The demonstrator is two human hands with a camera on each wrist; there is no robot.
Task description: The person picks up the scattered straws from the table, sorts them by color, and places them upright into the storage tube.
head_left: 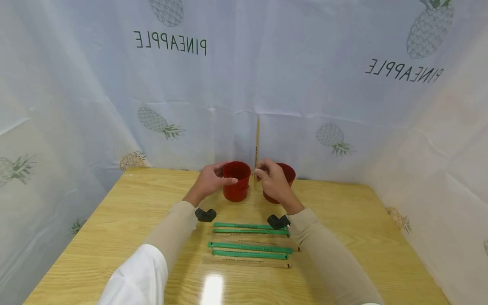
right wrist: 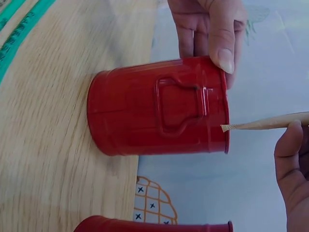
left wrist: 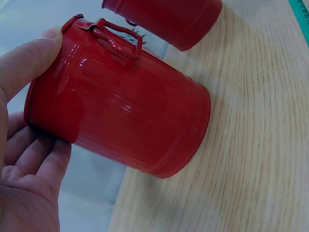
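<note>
Holding the left bucket (head_left: 235,191) in the left hand (head_left: 212,181), with thumb on the near side of the rim (right wrist: 226,99) and fingers spread round the far wall, partly open to the bucket's own width. Gripping high, likely for steadying the red metal without covering the mouth. Resting it upright on the table (head_left: 126,220), just in front of the hanging cloth (head_left: 236,84).

Pinching a paper-wrapped brown stick (head_left: 257,137) between thumb and fingers of the right hand (head_left: 275,181), fairly closed, just to the right of the left bucket. Pointing it nearly upright, probably for lining up the lower end with the opening. Appearing, in the right wrist view, to be overlapping the rim near the side handle (right wrist: 158,108), with actual contact impossible to tell.

Having the right bucket (head_left: 288,173) standing just to the right of the left bucket, partly hidden by the right hand, probably for easy reach. Finding green and brown wrapped sticks (head_left: 249,248) laid crosswise nearer the body than the left bucket, roughly parallel, presumably for separate picking.

Running out of table close behind the left bucket, so allowing little push that way. Having broad wood to its left, with the side edge well apart. Finding tight room between the buckets, with fingertips and stick sharing that gap; looking roomier above the left bucket's open mouth.
</note>
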